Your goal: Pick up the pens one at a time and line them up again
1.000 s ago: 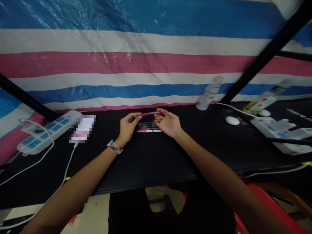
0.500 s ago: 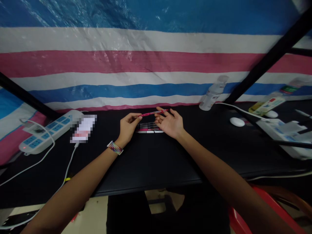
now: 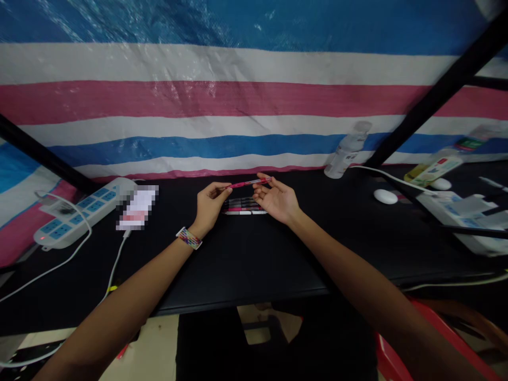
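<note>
A slim pink pen (image 3: 244, 183) with a partly clear barrel is held nearly level above the black tabletop, its right end slightly higher. My left hand (image 3: 209, 203), with a colourful woven band at the wrist, pinches its left end between thumb and fingers. At the other end, my right hand (image 3: 278, 201) is turned palm up, its thumb and index finger closed on the pen's tip and the other fingers loosely curled. Just below the pen lies a row of several pens (image 3: 243, 203), dark ones plus a pink one, with a white pen (image 3: 244, 212) nearest me. Both hands partly cover the row's ends.
At left lie a white power strip (image 3: 85, 211) and a phone (image 3: 138, 206) with a charging cable. To the right stand a clear bottle (image 3: 345, 153), a white mouse-like object (image 3: 385, 197) and a tilted drink bottle (image 3: 436, 166). Striped sheeting hangs behind the black table (image 3: 254, 259).
My right thumb and index finger have come together on the pen's right end. The left hand keeps its pinch, and the row of pens stays put.
</note>
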Tool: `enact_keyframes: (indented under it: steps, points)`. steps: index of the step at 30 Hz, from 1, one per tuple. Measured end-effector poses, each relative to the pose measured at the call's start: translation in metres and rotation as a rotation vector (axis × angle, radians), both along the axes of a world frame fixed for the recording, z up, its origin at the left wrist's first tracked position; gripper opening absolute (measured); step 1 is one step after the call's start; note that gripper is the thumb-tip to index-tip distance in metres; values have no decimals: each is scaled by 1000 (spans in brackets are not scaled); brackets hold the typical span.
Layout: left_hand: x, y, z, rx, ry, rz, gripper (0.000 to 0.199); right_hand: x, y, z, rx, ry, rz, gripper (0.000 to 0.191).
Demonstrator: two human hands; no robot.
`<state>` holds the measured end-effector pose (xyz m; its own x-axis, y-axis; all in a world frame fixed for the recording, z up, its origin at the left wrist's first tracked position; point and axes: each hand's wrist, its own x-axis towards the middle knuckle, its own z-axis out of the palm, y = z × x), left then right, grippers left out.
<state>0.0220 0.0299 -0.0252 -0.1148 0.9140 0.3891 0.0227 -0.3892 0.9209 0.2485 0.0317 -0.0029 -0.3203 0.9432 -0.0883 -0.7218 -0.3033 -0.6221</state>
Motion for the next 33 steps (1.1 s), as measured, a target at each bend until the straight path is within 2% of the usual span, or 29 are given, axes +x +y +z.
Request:
enact_keyframes:
  steps: [5,12,21,26,30,33]
  points:
    - [0,1,-1,-7,-7,3,32,-1,-4,5,-9,30,33,42]
    - [1,1,-1,0,1,10,33,-2,-1,2,6,9,-25,25]
    - [0,0,1,2,6,2,31,-2,-2,3,-4,11,-14,31]
    - [1,-1,1,-1,7,-5,30,-2,-2,4,-1,-20,-29,23]
    - [1,-1,1,6,13,-2,27,-3,-4,7,-34,0,-18,36]
    - [1,-1,1,0,14,-3,26,-3,-4,6,-31,0,-28,30]
